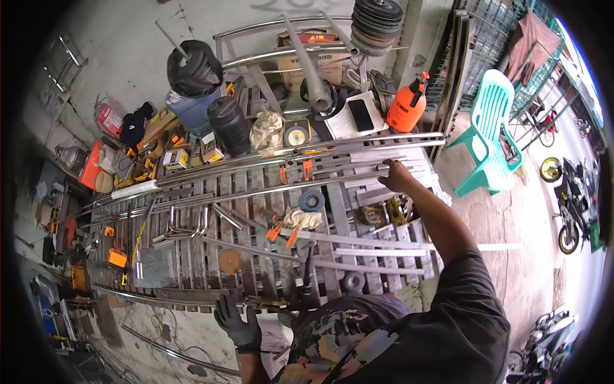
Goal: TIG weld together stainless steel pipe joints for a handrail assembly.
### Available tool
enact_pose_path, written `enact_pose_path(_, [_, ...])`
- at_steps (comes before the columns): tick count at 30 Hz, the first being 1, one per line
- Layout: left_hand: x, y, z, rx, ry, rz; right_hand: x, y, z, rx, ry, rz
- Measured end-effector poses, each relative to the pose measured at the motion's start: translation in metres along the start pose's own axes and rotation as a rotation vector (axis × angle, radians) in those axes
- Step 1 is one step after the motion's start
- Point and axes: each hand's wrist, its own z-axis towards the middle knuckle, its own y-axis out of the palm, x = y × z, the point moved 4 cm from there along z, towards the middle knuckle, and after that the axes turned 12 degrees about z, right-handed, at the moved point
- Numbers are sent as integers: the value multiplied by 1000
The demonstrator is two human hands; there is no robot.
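The gloved left hand (238,323) rests spread on the near edge of the slatted worktop (192,256), gripping nothing, while the bare right hand (394,176) closes on one long steel tube (256,192) lying across it.

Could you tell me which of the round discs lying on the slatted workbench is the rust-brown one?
It is the flat disc near the bench's front edge, closest to the gloved left hand. The blue-grey disc lies mid-bench, and the yellow-centred one further back.

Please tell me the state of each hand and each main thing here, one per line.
Left hand: gloved, fingers spread, on the bench edge.
Right hand: bare, resting on long steel tubes.
Steel tubes: lying flat across the slatted bench.
Orange sprayer: upright.
Green chair: upright, unoccupied.
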Motion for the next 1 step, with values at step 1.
enact_pose_path(1, [14, 1, -12, -56, -43, 11, 7, -7, 13, -13, -13, 4])
